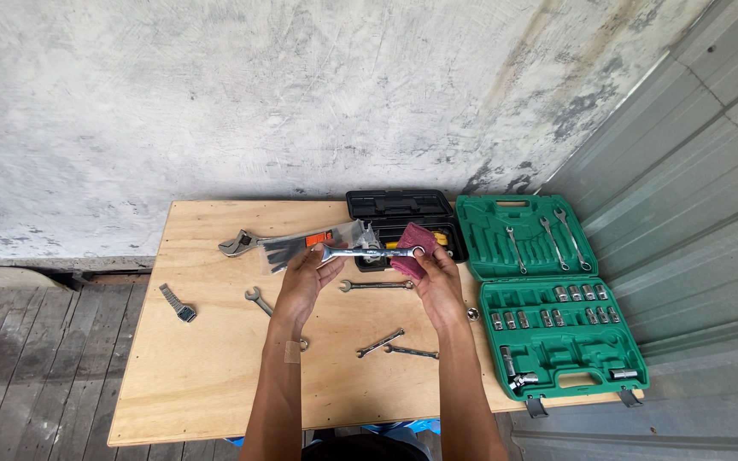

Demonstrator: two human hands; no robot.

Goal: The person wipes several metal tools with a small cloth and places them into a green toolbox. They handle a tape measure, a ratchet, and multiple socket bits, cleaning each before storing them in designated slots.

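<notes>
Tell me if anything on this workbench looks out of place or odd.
A wristwatch lies alone near the plywood table's left edge, away from the tools. Several wrenches lie loose though the green socket set case sits open with empty wrench slots.

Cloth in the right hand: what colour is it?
The cloth in the right hand is dark pinkish red; head view shows it.

Six loose steel combination wrenches (376, 285); one grey adjustable wrench (239, 243); one metal wristwatch (178, 303); one open green plastic socket case (557, 341); one open black toolbox (399, 207); one maroon cloth (414, 248).
</notes>
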